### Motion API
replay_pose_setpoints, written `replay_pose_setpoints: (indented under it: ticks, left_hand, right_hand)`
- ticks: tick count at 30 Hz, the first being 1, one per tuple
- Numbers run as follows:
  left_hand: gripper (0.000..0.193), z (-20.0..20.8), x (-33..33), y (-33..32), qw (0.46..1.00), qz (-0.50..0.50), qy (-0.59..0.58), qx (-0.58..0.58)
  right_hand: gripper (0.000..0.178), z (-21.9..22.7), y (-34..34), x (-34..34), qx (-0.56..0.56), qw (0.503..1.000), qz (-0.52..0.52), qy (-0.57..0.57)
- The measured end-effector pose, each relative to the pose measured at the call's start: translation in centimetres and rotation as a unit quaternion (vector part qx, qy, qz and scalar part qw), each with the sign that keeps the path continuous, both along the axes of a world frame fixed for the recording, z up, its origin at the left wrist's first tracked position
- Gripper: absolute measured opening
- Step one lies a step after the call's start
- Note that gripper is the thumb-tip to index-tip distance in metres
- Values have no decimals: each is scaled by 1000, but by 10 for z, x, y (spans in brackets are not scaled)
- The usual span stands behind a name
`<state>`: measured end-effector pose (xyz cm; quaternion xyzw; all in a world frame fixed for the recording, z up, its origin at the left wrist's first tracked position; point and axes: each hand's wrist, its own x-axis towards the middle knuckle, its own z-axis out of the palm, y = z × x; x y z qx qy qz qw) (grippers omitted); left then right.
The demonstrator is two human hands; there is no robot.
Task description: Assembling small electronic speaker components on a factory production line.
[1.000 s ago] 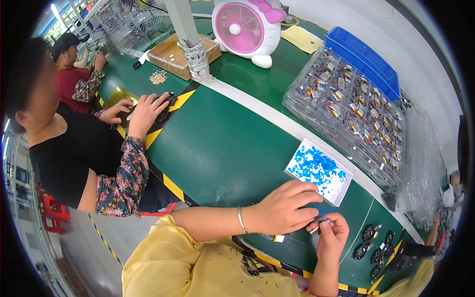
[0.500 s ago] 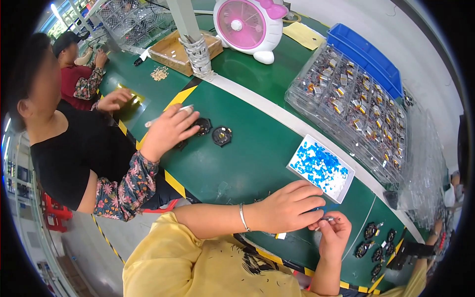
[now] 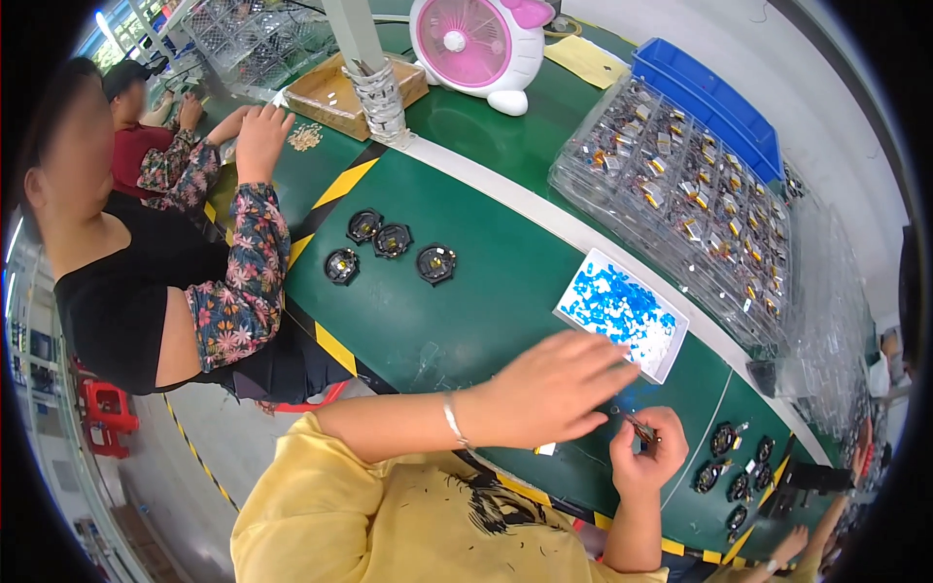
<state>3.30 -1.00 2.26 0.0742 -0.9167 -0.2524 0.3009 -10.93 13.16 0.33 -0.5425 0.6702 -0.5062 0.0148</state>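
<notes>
My left hand, with a silver bracelet at the wrist, hovers at the near corner of a white tray. Its fingers are stretched out and the thumb stands apart; I see nothing in it. Blue and white small pieces lie in that tray. Just right of it, my right hand is closed on a small dark part with a thin, metallic-looking end; fingers hide most of it. Several black round parts with wires lie on the green table, right of my right hand.
Black round housings sit at the table's left, beside a co-worker in black. A clear compartment tray of wired parts and a blue bin stand behind the white rail. A pink-and-white fan stands near a post.
My left hand has come away from my right hand, up and left. The dark part stays in my right hand. The co-worker's hand has withdrawn from the black housings.
</notes>
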Motion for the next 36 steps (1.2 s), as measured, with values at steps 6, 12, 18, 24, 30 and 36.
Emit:
replay_pose_setpoints:
  ticks: [6, 12, 18, 24, 30, 36]
  left_hand:
    - [62, -12, 90, -96, 932, 303, -188, -68]
    - [71, -50, 140, -127, 902, 359, -238, -13]
    - [61, -45, 68, -99, 938, 231, -255, -31]
    - [50, -28, 26, -69, 964, 154, -209, -57]
    - [39, -32, 12, -61, 980, 78, -181, 14]
    - [35, -22, 15, -48, 958, 164, -213, 100]
  right_hand:
    - [12, -1, 9, -1, 6, 993, -18, -119]
    - [12, 5, 3, 0, 46, 982, 8, -185]
    - [14, 9, 2, 0, 39, 988, 25, -150]
    - [14, 10, 2, -3, 8, 991, 6, -132]
    - [14, 5, 2, -10, -10, 991, -3, -135]
    - [14, 2, 3, -12, 4, 971, 7, -239]
